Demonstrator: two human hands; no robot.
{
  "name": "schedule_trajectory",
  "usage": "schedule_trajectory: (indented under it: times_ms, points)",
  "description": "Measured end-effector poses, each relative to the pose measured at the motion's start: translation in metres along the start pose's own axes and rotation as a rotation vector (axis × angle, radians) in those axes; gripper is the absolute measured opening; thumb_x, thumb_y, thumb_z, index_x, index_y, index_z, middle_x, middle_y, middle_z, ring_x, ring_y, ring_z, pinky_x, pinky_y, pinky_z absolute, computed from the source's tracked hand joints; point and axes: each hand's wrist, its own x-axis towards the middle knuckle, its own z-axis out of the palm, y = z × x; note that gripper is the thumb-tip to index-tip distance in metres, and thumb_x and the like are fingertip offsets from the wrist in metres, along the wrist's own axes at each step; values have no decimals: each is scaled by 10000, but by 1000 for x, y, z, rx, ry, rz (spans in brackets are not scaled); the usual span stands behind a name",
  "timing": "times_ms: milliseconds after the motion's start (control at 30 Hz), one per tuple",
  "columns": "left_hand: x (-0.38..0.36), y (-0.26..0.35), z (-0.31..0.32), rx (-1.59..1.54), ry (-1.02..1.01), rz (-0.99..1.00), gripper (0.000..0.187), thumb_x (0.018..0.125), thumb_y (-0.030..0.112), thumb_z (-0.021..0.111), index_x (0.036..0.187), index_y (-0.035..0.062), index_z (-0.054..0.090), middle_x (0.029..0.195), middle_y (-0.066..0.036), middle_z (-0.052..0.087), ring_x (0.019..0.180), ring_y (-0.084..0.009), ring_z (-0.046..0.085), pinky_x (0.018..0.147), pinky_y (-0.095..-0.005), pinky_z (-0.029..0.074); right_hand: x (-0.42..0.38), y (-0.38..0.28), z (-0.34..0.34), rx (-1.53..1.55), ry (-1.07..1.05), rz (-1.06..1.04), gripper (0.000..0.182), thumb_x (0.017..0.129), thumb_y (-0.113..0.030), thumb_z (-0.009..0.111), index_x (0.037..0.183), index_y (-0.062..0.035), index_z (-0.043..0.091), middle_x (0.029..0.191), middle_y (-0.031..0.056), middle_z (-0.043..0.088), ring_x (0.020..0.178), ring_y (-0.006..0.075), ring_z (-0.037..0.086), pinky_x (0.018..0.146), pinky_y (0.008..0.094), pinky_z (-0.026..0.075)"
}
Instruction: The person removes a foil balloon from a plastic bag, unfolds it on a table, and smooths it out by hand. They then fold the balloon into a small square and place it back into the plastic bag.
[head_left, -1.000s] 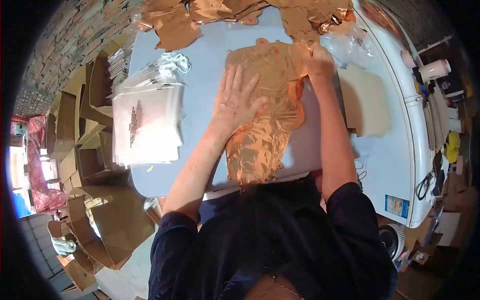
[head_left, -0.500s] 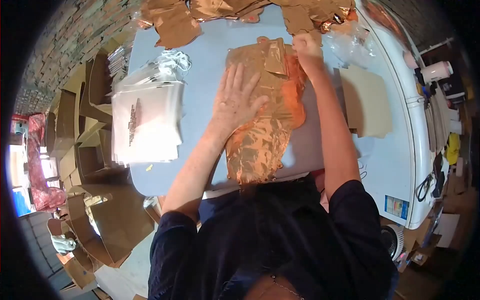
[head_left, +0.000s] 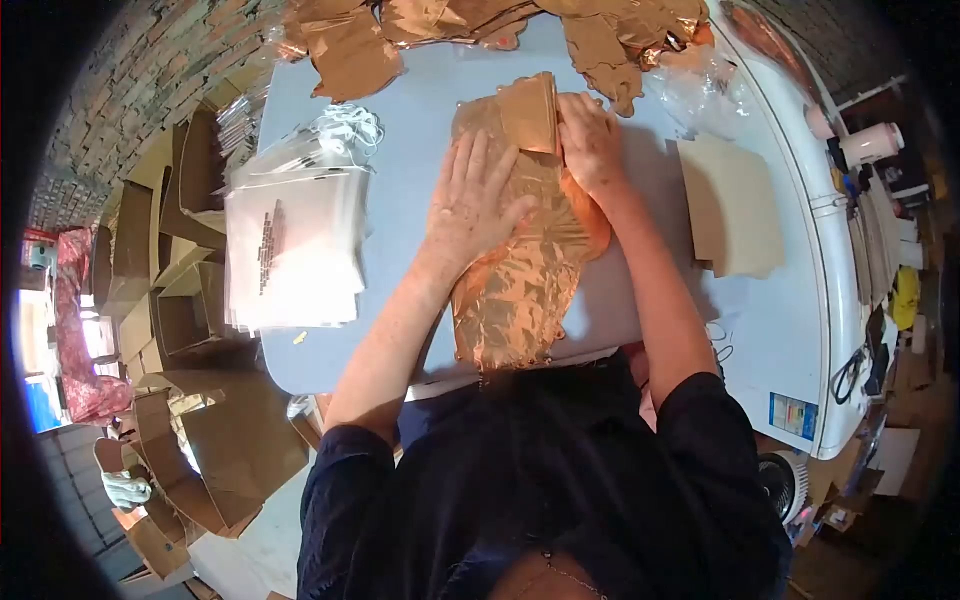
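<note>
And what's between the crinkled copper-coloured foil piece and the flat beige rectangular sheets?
Head view: the bare right forearm crosses there, with shaded blue-grey tabletop showing on both sides.

Rests left hand [head_left: 470, 195] flat on copper foil sheet [head_left: 512, 300]; touches folded flap [head_left: 528, 115] at sheet's top with right hand [head_left: 590, 140]. Shows clear plastic stack [head_left: 297, 245] left of sheet.

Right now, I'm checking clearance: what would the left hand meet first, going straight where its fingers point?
The left hand would likely meet the folded foil flap first, just beyond its index fingertip; whether they touch is unclear.
</note>
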Motion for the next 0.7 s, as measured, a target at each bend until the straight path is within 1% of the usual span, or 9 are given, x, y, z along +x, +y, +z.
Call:
schedule_trajectory:
  times_ms: [133,233,333,433,533,633,700]
  points:
    - [0,1,-1,20,-14,1,752,991,619,549,1509,74,546,1560,-278,459,1527,-418,338,1287,-514,227,1,1,7,11,18,-5,463,1029,-235,540,1467,-88,523,1507,47,572,1476,234,431,1208,458,258]
    - [0,0,0,-5,-24,-14,752,991,615,554,1517,78,541,1569,-281,447,1536,-420,322,1291,-510,217,2,2,4,99,16,-34,500,1024,-250,541,1493,-79,510,1529,61,556,1482,230,425,1215,467,249]
    - [0,0,0,-8,-30,-11,754,988,613,560,1522,82,538,1579,-285,436,1544,-420,308,1296,-507,204,5,2,2,132,-81,-48,518,1032,-271,537,1512,-80,501,1563,75,521,1496,247,408,1222,527,245]
    - [0,-1,2,-37,-22,-14,757,985,616,563,1521,82,539,1584,-286,429,1544,-419,307,1297,-508,196,1,1,5,46,9,-120,535,1044,-299,522,1533,-84,487,1603,79,478,1502,268,395,1220,590,235]
    - [-1,0,2,-18,-26,-13,754,984,613,566,1521,84,540,1586,-287,425,1541,-417,313,1296,-509,199,-4,1,3,-127,10,-251,545,1058,-322,506,1548,-87,473,1632,68,449,1516,280,376,1216,620,228]
    - [-1,-1,0,23,-119,-30,752,1027,634,482,1606,157,436,1649,-266,354,1560,-408,285,1285,-522,213,-5,-7,3,-120,-93,-136,553,1070,-349,491,1565,-104,458,1648,55,436,1531,262,356,1228,622,212]
    - [-1,-1,-1,13,-120,-33,751,1029,640,473,1609,166,432,1653,-254,354,1562,-404,280,1286,-520,209,-5,-10,1,-146,-124,-132,571,1084,-383,458,1590,-121,427,1670,43,403,1554,246,317,1243,624,178]
